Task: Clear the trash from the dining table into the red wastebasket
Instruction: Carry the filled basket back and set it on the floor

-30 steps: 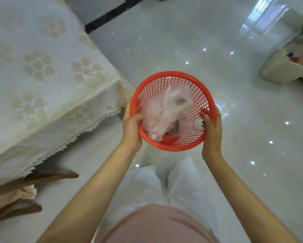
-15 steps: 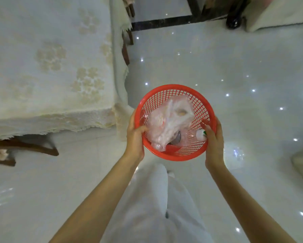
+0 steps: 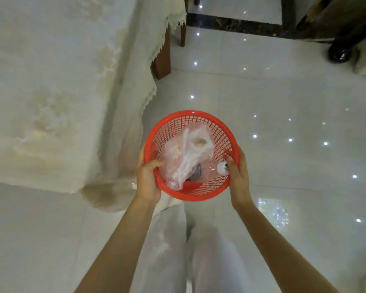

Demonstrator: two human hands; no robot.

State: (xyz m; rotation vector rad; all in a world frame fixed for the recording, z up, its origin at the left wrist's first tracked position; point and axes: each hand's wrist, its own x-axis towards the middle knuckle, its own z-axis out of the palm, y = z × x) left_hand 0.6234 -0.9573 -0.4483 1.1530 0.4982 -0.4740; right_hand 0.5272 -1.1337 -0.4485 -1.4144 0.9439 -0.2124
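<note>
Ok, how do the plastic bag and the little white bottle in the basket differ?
The plastic bag is large, crumpled and see-through, filling the middle of the basket; the bottle is small, opaque white and rigid-looking, against the right wall by the right hand. Both lie inside the basket.

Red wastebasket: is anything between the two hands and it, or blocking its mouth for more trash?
Nothing visible. The left hand and right hand both grip the rim of the red wastebasket directly. Its mouth is open on top; a crumpled plastic bag and a small white item already lie inside.
</note>
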